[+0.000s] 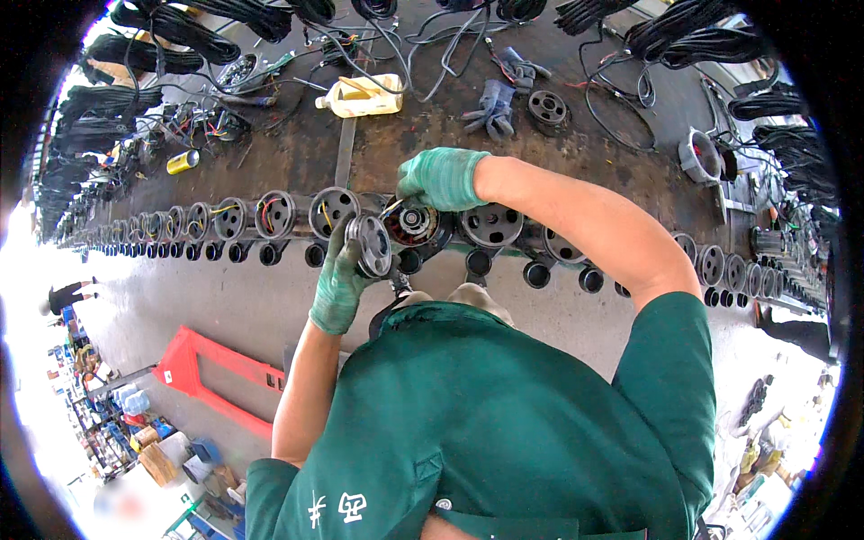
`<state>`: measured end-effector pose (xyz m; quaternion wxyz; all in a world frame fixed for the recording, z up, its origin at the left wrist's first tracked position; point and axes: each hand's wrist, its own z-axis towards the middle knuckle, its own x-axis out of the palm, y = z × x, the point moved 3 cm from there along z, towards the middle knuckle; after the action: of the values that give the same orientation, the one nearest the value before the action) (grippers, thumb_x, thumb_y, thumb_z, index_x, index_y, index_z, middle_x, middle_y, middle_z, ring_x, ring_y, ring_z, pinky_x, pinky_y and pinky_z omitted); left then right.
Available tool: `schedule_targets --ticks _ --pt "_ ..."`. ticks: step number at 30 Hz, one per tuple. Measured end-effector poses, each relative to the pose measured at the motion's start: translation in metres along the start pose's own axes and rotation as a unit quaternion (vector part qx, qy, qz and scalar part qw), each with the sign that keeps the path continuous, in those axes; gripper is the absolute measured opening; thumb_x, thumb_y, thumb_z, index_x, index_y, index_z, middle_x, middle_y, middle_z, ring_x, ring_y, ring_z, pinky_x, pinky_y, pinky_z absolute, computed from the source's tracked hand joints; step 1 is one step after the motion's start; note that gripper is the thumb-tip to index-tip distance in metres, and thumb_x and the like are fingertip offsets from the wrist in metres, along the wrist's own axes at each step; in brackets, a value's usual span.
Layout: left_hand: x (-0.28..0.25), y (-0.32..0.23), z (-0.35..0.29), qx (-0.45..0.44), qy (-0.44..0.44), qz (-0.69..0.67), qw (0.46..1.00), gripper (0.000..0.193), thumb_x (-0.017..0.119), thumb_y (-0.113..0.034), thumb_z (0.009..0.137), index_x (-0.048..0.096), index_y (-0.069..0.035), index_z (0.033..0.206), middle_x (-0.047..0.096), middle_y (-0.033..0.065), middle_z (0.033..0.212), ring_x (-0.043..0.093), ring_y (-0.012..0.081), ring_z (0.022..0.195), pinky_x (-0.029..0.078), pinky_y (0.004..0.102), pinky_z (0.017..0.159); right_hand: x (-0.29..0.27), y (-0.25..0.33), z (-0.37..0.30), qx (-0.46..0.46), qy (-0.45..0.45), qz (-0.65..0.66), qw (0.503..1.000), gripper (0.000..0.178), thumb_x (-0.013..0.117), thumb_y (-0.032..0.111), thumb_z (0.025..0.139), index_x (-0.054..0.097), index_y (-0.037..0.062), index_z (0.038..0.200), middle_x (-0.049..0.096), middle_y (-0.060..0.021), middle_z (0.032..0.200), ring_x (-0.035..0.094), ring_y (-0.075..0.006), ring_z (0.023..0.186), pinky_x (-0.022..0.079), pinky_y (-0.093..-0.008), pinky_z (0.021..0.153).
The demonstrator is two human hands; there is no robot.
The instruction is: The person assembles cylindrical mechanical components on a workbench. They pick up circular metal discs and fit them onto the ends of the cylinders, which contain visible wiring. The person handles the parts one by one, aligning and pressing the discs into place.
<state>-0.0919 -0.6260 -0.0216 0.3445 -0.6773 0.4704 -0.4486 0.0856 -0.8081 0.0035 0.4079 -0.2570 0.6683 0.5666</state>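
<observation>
Using the open motor housing (414, 223) as clock centre; it is sitting in the row at the workbench (279, 153) edge, showing its ring of windings. Left hand (338, 281), green-gloved, is pinching a round grey cover (372, 246) by its rim, holding it tilted on edge at eight o'clock, just beside the housing. Right hand (445, 178), same glove type, is hovering at one o'clock, fingers curling downward near the housing's upper rim; a thin pale piece (391, 209) is showing below the fingertips, can't tell whether they are pinching it. Neighbouring spoked housings are lining up at nine and three o'clock, some on the nine side showing yellow wires. On the bench, a yellowish bottle (364, 95) is lying at eleven, grey work gloves (491, 110) at one, a loose spoked disc (547, 108) between one and two, a yellow can (183, 162) between nine and ten. Red pallet jack (202, 364) is standing on the floor toward eight.
</observation>
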Motion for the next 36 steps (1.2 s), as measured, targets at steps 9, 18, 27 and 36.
schedule_targets --ticks 9,18,27,36 --pt "0.010 -0.008 0.012 0.063 0.027 0.156 0.985 0.088 0.071 -0.043 0.099 0.021 -0.014 0.165 0.060 0.0126 0.131 0.069 0.0254 0.103 0.060 0.0421 0.089 0.007 -0.004 0.000 -0.002 -0.019 0.000 1.000 0.026 0.068 0.015 0.084 0.076 0.0083 0.108 0.072 -0.0155 0.109 0.068 -0.0382 0.105 0.055 -0.0477 0.089" --pt "0.060 -0.045 0.033 0.125 -0.062 0.631 0.763 0.120 0.098 -0.037 0.065 0.031 0.001 0.157 0.058 0.0219 0.139 0.067 0.0325 0.118 0.056 0.0404 0.099 0.009 -0.024 -0.005 0.030 -0.036 0.042 0.998 0.029 0.072 0.012 0.087 0.075 0.0080 0.116 0.068 -0.0152 0.112 0.066 -0.0354 0.105 0.054 -0.0436 0.093" --pt "0.092 -0.055 0.044 0.034 -0.010 0.742 0.670 0.110 0.091 -0.056 0.067 0.042 -0.010 0.155 0.059 0.0255 0.131 0.069 0.0409 0.111 0.059 0.0479 0.088 -0.003 -0.042 -0.025 0.163 -0.003 0.082 0.983 0.041 0.062 0.020 0.095 0.068 0.0088 0.134 0.069 -0.0184 0.132 0.066 -0.0368 0.121 0.052 -0.0453 0.104" --pt "0.097 -0.043 0.053 0.086 0.049 0.791 0.604 0.095 0.086 -0.056 0.073 0.050 -0.013 0.149 0.060 0.0226 0.121 0.070 0.0387 0.105 0.059 0.0491 0.083 -0.046 0.016 -0.085 0.204 -0.103 0.084 0.970 0.044 0.060 0.023 0.098 0.064 0.0071 0.138 0.069 -0.0200 0.130 0.067 -0.0369 0.118 0.053 -0.0445 0.103"
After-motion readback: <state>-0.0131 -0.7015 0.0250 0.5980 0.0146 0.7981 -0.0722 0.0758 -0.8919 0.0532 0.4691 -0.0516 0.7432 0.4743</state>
